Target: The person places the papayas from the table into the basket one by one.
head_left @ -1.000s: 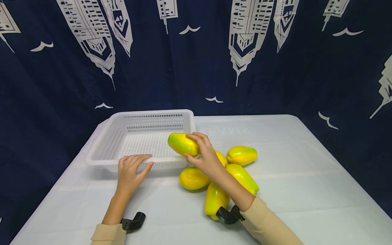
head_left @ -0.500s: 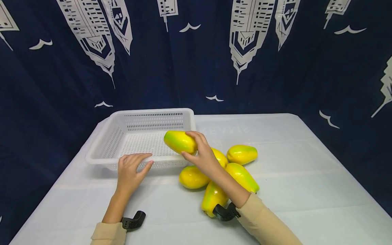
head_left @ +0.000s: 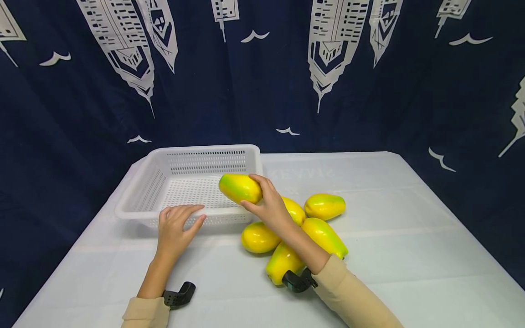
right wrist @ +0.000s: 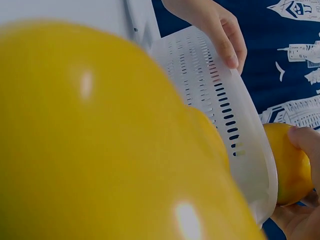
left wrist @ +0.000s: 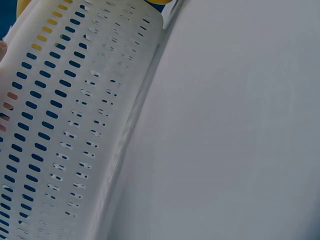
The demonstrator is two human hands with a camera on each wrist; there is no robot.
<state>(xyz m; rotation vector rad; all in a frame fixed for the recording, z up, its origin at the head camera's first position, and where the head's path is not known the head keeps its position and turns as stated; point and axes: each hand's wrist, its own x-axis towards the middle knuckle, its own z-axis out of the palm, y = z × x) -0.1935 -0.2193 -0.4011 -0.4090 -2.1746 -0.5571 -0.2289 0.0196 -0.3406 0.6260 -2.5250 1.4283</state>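
A yellow-green papaya [head_left: 240, 188] is held in my right hand [head_left: 272, 207], with thumb and fingers around its near end. In the head view it appears over the right front corner of the white plastic basket [head_left: 229, 212]. In the right wrist view, the papaya [right wrist: 286, 167] shows just beyond the basket rim, gripped by the right hand [right wrist: 302, 220]. My left hand [head_left: 176, 228] holds the basket's front rim. The right wrist view shows the left hand's thumb outside the rim [right wrist: 215, 25]. The left wrist view is mostly the basket's slotted wall [left wrist: 65, 100].
Several more papayas lie clustered under and around the right forearm, including one papaya [head_left: 259, 238] beside the basket, one papaya [head_left: 325, 206] farther right and one papaya [head_left: 283, 262] by the black wrist camera [head_left: 298, 280]. A white cloth covers the table [head_left: 410, 255]; a dark blue curtain [head_left: 254, 100] hangs behind.
My right hand has carried the papaya slightly left and up over the basket's corner. The papaya beside the right wrist camera has turned and shifted a little left. The left hand has stayed put.
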